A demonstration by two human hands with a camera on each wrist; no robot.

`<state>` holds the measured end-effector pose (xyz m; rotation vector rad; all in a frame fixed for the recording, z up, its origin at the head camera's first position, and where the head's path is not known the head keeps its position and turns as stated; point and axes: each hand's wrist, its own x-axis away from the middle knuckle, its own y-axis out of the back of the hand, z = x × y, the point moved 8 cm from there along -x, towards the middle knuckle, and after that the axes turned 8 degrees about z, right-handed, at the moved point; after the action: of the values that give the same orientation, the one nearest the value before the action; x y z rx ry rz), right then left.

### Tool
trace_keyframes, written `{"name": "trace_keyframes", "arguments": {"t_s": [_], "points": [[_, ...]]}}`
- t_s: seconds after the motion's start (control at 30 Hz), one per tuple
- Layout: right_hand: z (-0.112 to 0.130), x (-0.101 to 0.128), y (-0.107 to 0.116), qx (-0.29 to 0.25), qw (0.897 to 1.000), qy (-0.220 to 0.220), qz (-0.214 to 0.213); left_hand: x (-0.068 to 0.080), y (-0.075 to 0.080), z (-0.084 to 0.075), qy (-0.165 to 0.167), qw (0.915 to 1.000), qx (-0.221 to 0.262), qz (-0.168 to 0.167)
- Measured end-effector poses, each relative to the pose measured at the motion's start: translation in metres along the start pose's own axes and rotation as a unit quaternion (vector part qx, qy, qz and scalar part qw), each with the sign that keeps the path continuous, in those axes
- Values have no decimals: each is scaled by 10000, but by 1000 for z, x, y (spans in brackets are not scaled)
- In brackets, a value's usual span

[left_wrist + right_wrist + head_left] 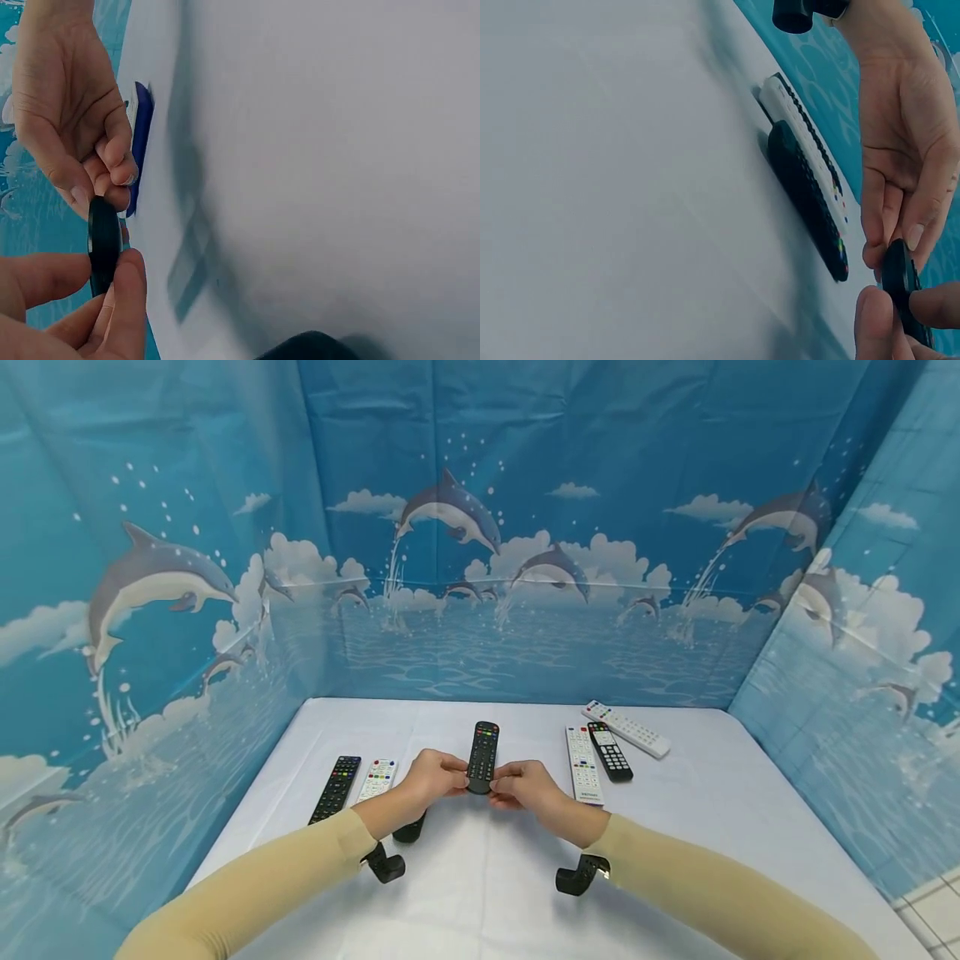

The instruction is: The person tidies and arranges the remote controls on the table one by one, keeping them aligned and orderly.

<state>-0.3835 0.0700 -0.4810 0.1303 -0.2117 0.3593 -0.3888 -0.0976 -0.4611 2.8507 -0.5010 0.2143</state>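
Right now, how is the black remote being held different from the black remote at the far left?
The held black remote is pinched at its near end by both hands, left hand and right hand; the far-left black remote lies untouched beside a white remote. The held one looks shorter. Both are black, with coloured buttons.

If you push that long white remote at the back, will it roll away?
Probably not. The white remote is long and flat and lies flat on the tablecloth, so it would likely slide, not roll. It looks like stiff plastic, so it shouldn't bend. It is slim, so probably light.
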Motion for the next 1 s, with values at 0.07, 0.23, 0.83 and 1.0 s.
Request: {"name": "trace_keyframes", "arguments": {"t_s": [0.07,0.23,0.83,1.0], "points": [[-3,3,-6,-52,9998,-55,172,7,1,5,112,9999,-8,45],[-15,11,-25,-189,9976,-186,638,27,3,15,350,9994,-56,-4],[-35,26,-58,-651,9941,-442,749,66,5,39,915,9956,204,-8],[-39,25,-62,-543,9945,-403,798,70,4,41,1013,9947,175,73]]}}
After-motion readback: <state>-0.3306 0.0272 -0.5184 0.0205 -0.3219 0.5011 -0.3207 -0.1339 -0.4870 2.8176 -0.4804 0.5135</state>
